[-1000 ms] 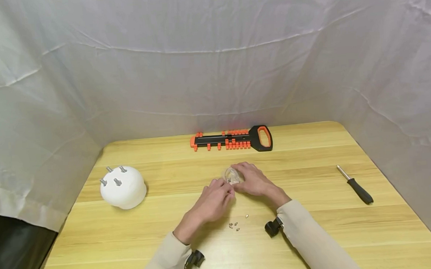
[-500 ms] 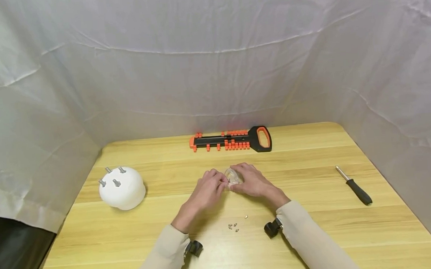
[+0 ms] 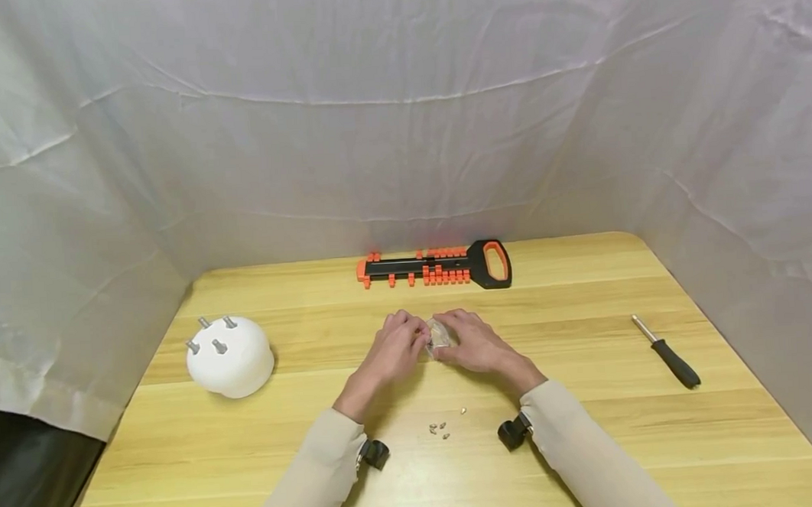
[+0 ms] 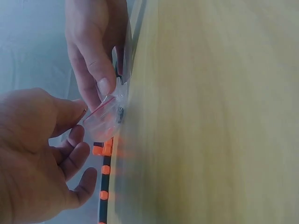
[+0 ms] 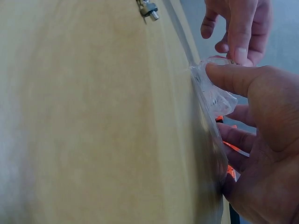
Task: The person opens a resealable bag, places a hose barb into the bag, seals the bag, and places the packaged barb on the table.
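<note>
A small clear zip bag (image 3: 439, 336) with a red line along its mouth lies on the table between the two hands. My right hand (image 3: 476, 342) holds it from the right, thumb on the near side and fingers behind. From the left, my left hand (image 3: 393, 348) meets the bag's mouth (image 4: 99, 109) with thumb and forefinger pinched together. A tiny metal piece (image 5: 232, 61), mostly hidden, shows at those fingertips. Dark bits (image 4: 121, 114) are visible inside the bag. Several small metal pieces (image 3: 443, 426) lie loose on the table nearer the person.
At the left sits a white rounded block (image 3: 235, 362) with several metal studs on top. A black and orange slotted holder (image 3: 434, 267) lies at the back edge. To the right rests a black-handled driver (image 3: 675, 362). Grey cloth walls (image 3: 401, 154) surround the table.
My left hand has shifted slightly up and left, away from the bag's near side, and back to its mouth. The right hand stays on the bag. The loose pieces look unmoved.
</note>
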The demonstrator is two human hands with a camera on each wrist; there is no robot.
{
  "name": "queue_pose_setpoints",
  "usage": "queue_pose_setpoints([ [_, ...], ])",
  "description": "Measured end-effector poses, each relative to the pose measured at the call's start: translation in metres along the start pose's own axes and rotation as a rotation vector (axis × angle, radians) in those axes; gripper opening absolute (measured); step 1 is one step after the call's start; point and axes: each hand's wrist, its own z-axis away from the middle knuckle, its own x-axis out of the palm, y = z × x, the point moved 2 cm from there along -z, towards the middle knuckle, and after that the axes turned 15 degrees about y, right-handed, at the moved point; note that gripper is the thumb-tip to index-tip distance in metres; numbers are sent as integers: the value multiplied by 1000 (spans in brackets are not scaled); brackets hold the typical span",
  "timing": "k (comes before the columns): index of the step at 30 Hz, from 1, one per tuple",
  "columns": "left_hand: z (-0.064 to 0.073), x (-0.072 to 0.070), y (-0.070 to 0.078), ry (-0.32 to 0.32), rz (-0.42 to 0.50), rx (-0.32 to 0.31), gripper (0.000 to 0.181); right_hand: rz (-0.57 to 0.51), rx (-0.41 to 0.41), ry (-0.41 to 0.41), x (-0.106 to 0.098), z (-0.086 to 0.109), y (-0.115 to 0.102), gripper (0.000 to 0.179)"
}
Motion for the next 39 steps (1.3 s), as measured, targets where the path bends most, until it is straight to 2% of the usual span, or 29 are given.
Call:
queue_pose_setpoints([
  [8,-6,4,0,-19,-18,-42,13,-15,-6,11,-1,1,-1,69],
  [13,-3,3,1,-4,-18,-27,14,-8,-16,14,0,1,0,69],
  [19,9,-5,5,26,-7,15,14,3,-5,4,-1,2,-1,70],
  [23,19,-12,12,22,18,29,16,12,4,1,0,1,0,71],
  [27,28,-17,19,-7,21,51,15,9,0,3,0,1,1,71],
  [33,40,-20,26,-49,-15,97,14,-2,2,5,0,2,0,69],
  [39,51,-21,30,-113,-63,116,14,1,7,14,1,1,1,69],
])
